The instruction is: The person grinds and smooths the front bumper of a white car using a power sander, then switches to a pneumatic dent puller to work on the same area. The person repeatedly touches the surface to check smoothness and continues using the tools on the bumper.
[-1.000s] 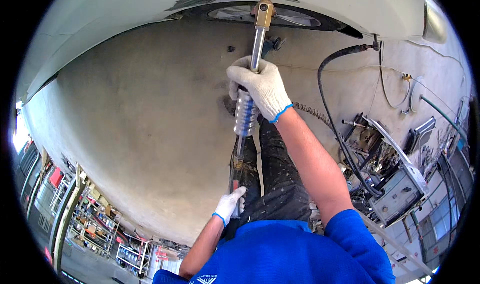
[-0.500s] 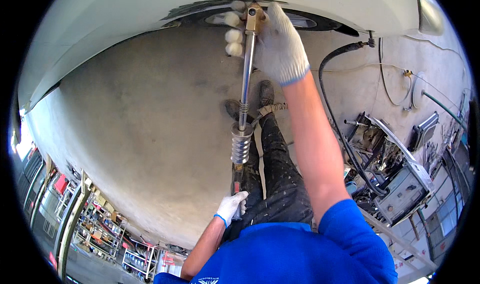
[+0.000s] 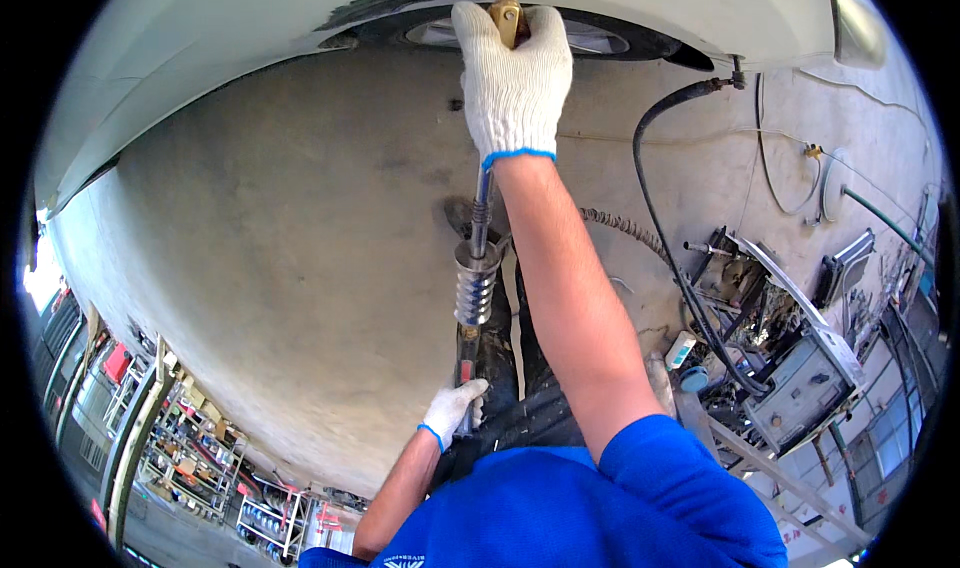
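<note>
A slide hammer [image 3: 475, 293], a dent-pulling tool with a chrome shaft and a ribbed metal weight, reaches from my waist to the pale car body panel [image 3: 220, 78]. My left hand [image 3: 452, 410], in a white knit glove, is wrapped round its rear handle. At the far end my right hand [image 3: 516, 93], gloved the same way, grips the shaft just behind the brass-coloured tip [image 3: 507, 20]. That tip is at the dark, scraped edge above the wheel [image 3: 595, 40]; whether it touches the panel is hidden.
A black cable [image 3: 645, 168] hangs from a clamp at the panel's lower edge and runs to a grey machine [image 3: 800, 388] on the right. A ribbed hose [image 3: 625, 226] crosses the floor behind my right arm. Shelves with parts [image 3: 195, 458] stand at the lower left.
My right hand has gone from loosely spread beside the tip to closed round the shaft behind it. The tool has shifted slightly left, and my left hand keeps its hold.
</note>
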Demonstrator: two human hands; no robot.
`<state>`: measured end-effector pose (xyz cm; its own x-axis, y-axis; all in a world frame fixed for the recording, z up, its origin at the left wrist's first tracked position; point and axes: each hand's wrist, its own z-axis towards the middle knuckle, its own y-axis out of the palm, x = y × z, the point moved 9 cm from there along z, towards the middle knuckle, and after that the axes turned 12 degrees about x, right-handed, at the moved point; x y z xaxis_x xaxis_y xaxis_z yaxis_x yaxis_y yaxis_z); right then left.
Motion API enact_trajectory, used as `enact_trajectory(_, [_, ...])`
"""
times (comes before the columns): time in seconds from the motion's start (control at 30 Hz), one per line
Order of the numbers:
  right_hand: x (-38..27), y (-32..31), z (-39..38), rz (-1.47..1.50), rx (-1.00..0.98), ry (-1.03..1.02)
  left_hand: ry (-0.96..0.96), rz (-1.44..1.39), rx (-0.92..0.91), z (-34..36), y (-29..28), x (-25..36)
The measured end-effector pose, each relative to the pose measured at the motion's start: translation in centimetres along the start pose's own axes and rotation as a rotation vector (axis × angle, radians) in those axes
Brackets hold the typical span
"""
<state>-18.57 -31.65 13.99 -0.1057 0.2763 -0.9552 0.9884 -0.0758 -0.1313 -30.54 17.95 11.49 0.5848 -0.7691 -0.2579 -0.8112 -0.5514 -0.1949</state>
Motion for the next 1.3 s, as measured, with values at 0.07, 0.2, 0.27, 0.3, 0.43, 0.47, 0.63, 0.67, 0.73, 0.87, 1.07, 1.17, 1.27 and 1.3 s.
enact_trajectory(0.07, [-1.4, -0.3, -0.5, -0.099, 0.018, -0.104, -0.010, 0.024, -0.012, 0.1, 0.1, -0.3])
enact_trajectory(0.2, [0.4, 1.8, -0.8, 0.232, -0.243, 0.279, 0.021, 0.026, -0.037, -0.2, 0.1, 0.0])
enact_trajectory(0.27, [-0.1, 1.5, -0.5, 0.222, -0.304, 0.268, 0.013, 0.025, -0.043, -0.3, 0.0, 0.0])
enact_trajectory(0.3, [-0.2, 1.6, -0.5, 0.216, -0.336, 0.264, 0.008, 0.022, -0.045, -0.3, 0.0, 0.0])
enact_trajectory(0.43, [0.5, 1.4, -0.9, 0.193, -0.332, 0.215, -0.009, 0.020, -0.051, -0.8, 0.5, -0.6])
enact_trajectory(0.47, [0.5, 1.3, -0.9, 0.179, -0.323, 0.223, -0.009, 0.033, -0.045, -0.9, 0.4, -0.6])
enact_trajectory(0.63, [0.7, 0.9, -0.3, 0.099, -0.297, 0.245, -0.045, 0.045, -0.047, -1.1, 0.4, -0.3])
enact_trajectory(0.67, [0.4, 0.9, -0.2, 0.112, -0.302, 0.232, -0.045, 0.053, -0.044, -1.1, 0.5, -0.3])
enact_trajectory(0.73, [0.5, 0.9, -0.2, 0.108, -0.293, 0.187, -0.040, 0.054, -0.046, -1.0, 0.7, -0.3])
enact_trajectory(0.87, [0.6, 1.0, -0.3, 0.100, -0.283, 0.219, -0.031, 0.047, -0.047, -0.8, 0.6, -0.2])
enact_trajectory(1.07, [0.6, 1.1, -0.2, 0.045, -0.265, 0.123, -0.013, 0.053, -0.041, -0.5, 0.6, -0.2])
enact_trajectory(1.17, [0.6, 1.0, -0.1, 0.035, -0.259, 0.102, -0.005, 0.051, -0.051, -0.6, 0.6, 0.0])
enact_trajectory(1.27, [0.7, 1.0, -0.1, 0.039, -0.261, 0.112, -0.015, 0.055, -0.053, -0.4, 0.6, -0.3])
enact_trajectory(1.3, [0.8, 1.0, 0.0, 0.041, -0.262, 0.116, -0.019, 0.058, -0.051, -0.4, 0.6, -0.4])
